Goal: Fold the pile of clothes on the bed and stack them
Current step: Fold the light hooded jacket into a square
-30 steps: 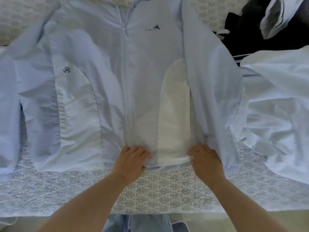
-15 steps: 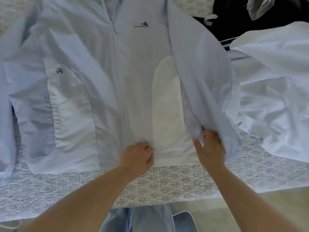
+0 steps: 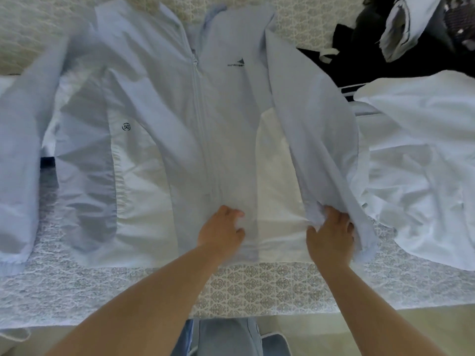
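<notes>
A pale blue zip jacket [image 3: 159, 129] with white side panels lies front-up and spread flat on the patterned bedspread [image 3: 257, 289]. Its right sleeve [image 3: 318, 129] lies folded down over the body. My left hand [image 3: 221, 231] rests near the hem just right of the zip, fingers loosely bent on the cloth. My right hand [image 3: 330, 233] grips the bunched side edge of the jacket under the right sleeve, close to its cuff. The left sleeve [image 3: 18, 155] hangs out to the left.
A crumpled white garment [image 3: 421, 160] lies to the right of the jacket. Dark clothes [image 3: 365, 55] are heaped at the back right with a grey-white piece [image 3: 406, 24] on top. The bed's near edge runs below my forearms.
My right hand slid from the hem to the jacket's right side and took hold of the cloth under the sleeve. My left hand stayed near the hem by the zip.
</notes>
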